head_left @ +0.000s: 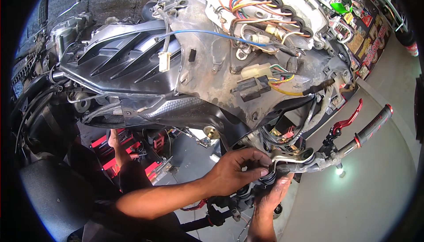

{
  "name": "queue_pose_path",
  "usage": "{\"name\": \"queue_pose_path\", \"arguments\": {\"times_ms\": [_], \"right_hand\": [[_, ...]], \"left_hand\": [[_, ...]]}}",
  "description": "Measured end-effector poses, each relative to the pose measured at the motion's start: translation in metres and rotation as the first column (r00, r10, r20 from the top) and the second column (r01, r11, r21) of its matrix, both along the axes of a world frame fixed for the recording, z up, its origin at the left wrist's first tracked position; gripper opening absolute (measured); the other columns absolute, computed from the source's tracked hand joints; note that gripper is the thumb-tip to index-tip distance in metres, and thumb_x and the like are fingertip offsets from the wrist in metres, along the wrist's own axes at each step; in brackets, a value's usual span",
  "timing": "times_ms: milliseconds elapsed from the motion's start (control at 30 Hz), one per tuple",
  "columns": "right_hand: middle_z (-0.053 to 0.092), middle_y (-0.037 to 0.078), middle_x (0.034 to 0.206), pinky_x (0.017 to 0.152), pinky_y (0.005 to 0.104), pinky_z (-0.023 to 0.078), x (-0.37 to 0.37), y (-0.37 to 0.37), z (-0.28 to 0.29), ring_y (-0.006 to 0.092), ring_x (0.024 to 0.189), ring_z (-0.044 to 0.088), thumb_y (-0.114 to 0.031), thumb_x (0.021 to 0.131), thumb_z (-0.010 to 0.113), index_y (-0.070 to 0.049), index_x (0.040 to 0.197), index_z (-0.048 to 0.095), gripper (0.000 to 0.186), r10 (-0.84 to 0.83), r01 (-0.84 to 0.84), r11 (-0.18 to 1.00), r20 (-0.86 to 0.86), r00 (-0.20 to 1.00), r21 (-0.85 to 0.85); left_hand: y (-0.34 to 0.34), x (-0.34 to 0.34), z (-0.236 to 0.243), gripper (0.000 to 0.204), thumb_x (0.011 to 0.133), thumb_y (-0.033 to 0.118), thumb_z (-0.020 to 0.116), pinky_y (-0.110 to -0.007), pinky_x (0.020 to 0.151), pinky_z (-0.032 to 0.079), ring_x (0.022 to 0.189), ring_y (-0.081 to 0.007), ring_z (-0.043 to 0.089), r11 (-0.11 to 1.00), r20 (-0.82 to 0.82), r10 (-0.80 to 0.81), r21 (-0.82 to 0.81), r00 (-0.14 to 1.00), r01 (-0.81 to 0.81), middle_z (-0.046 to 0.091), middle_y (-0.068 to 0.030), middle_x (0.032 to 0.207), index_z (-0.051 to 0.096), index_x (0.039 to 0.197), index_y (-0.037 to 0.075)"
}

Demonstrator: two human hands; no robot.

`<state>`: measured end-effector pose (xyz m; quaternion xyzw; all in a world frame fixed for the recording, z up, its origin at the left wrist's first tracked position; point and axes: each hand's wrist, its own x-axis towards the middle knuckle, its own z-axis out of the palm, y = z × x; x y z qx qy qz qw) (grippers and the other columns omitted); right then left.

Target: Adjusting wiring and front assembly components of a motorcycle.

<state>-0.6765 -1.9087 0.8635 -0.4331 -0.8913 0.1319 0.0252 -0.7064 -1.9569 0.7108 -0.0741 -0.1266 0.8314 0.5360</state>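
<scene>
Handlebar switch housing (265, 181): black, ribbed, pinched between left hand (236, 171), right hand (274, 194).

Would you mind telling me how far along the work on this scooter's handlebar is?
Done: the front cover is off and hanging, and the wiring is bare. In hand: the left hand pinches the switch housing by the silver lever, and the right hand supports it from below. Left: connectors dangle unplugged, and the cover is not back on.

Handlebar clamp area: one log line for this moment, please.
left hand: gripping handlebar clamp from above | right hand: supporting beneath | red lever: untouched | wiring: exposed
</scene>
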Motion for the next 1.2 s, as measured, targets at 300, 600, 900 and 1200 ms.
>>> {"name": "queue_pose_path", "arguments": {"times_ms": [300,600,900,1200], "right_hand": [[0.039,0.021,0.140,0.106,0.0401,0.034,-0.006,-0.002,-0.006,0.0284,0.125,0.045,-0.052,0.093,0.055,0.007,0.147,0.021,0.087,0.017,-0.018,0.999,-0.033,0.999,-0.030],[0.043,0.020,0.135,0.106,0.0391,0.033,-0.002,-0.001,-0.005,0.0267,0.122,0.045,-0.053,0.092,0.056,0.008,0.145,0.024,0.087,0.016,-0.016,1.000,-0.011,1.000,-0.019],[0.042,0.020,0.135,0.106,0.0388,0.032,-0.005,0.001,-0.001,0.0267,0.123,0.044,-0.051,0.093,0.056,0.008,0.144,0.026,0.084,0.030,-0.030,0.999,0.005,1.000,-0.010],[0.040,0.021,0.139,0.107,0.0389,0.032,-0.008,-0.004,-0.008,0.0269,0.124,0.043,-0.050,0.093,0.057,0.007,0.146,0.021,0.087,0.008,-0.010,0.999,-0.044,0.999,-0.039]], "left_hand": [[0.004,0.010,0.000,0.021,0.091,0.002,0.063,-0.027,0.086,0.049,0.098,-0.0080,0.059,0.991,0.037,0.129,-0.036,0.991,-0.128,0.066,-0.0017,0.109,0.064,0.113,0.002],[0.004,0.004,-0.010,0.024,0.086,0.004,0.068,-0.032,0.083,0.052,0.093,-0.0202,0.065,0.841,-0.399,0.396,-0.205,0.827,-0.501,0.068,-0.0088,0.103,0.066,0.109,0.003],[-0.002,-0.010,-0.012,0.022,0.087,0.006,0.071,-0.028,0.081,0.050,0.092,-0.0132,0.063,0.990,-0.273,0.074,-0.092,0.959,-0.103,0.068,-0.0062,0.096,0.069,0.108,0.002],[0.001,-0.002,-0.006,0.017,0.092,0.009,0.066,-0.026,0.082,0.049,0.091,-0.0100,0.061,0.994,-0.155,0.061,-0.085,0.986,-0.074,0.067,-0.0035,0.095,0.071,0.108,0.004]]}}
